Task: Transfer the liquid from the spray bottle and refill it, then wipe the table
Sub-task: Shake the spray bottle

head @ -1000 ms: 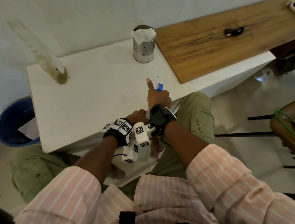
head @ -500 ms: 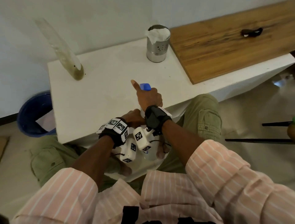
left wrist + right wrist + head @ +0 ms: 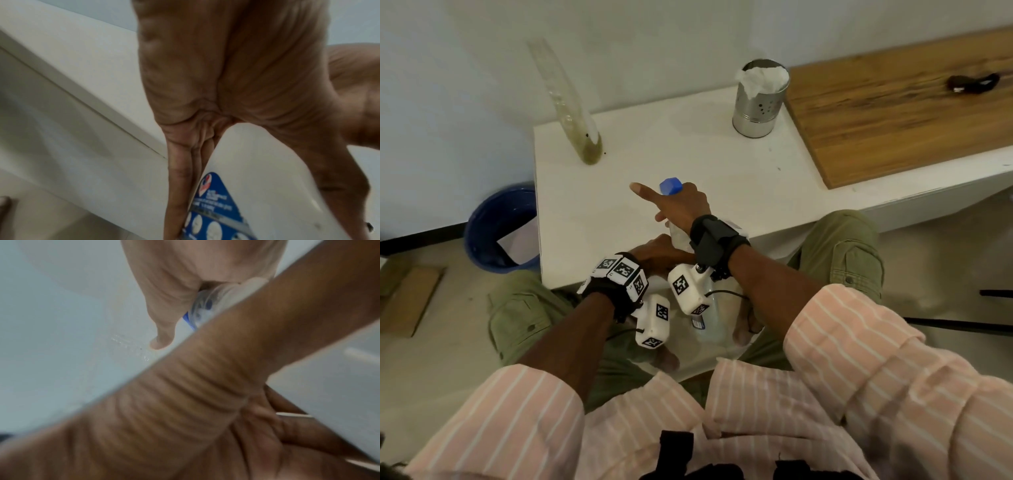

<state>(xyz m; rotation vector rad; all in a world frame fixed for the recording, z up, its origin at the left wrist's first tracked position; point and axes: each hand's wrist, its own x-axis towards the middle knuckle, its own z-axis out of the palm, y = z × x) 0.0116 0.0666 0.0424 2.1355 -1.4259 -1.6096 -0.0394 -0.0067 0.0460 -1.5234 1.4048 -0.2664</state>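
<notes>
Blue cap [image 3: 671,186] and clear bottle [image 3: 681,236] are sitting at the near edge of the white surface [image 3: 722,178], upright between both hands. The right hand [image 3: 681,209] is wrapping round the spray head, forefinger sticking out straight; the left hand [image 3: 657,253] is gripping the bottle's body lower down, thumb and fingers either side of the label [image 3: 216,203]. By my judgement the head is being twisted on or off, so the transfer step is in hand. Next, the left hand needs to be bracing the body firmly while the right is turning. A tall flask [image 3: 571,106] and a tin [image 3: 758,99] stuffed with tissue are standing farther back.
</notes>
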